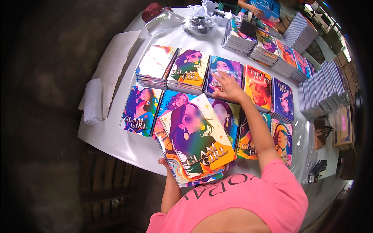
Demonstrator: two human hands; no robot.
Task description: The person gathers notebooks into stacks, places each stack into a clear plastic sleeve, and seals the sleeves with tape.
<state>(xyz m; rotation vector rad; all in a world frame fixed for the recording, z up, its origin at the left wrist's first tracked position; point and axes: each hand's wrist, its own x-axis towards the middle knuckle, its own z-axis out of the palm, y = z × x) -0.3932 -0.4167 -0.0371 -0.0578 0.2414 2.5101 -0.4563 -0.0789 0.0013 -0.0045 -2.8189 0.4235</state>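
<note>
view from above of a person in a pink shirt (268, 194) at a white bench (116, 136) covered with spiral-bound notebooks in bright illustrated covers. the left hand (165, 163) is closed around the lower left edge of a small stack of notebooks (194, 139), fingers under it, so that the stack is held tilted over the near edge of the bench and against the person's chest. the right hand (229, 87) is stretched forward, well apart from the left, with fingers spread flat on the purple notebook (221, 72) in the far row; it presses on the cover and is not clamped around it.

two rows of notebook piles lie on the bench. far row, from the person's left: a glossy pale-cover pile (155, 64), a yellow-and-purple pile (189, 70), the purple one under the right hand, an orange pile (258, 87), and a dark blue pile (283, 100). near row: a blue-and-purple notebook (140, 110) at the left, partly hidden piles behind the held stack, and an orange-cover pile (283, 139) at the right.

at the far end of the bench stand taller stacks of notebooks (268, 46), clear plastic bags (167, 21), and another person's hands (254, 9) at work. folded white paper (107, 73) hangs off the left edge. cardboard boxes (342, 128) stand at the right.
</note>
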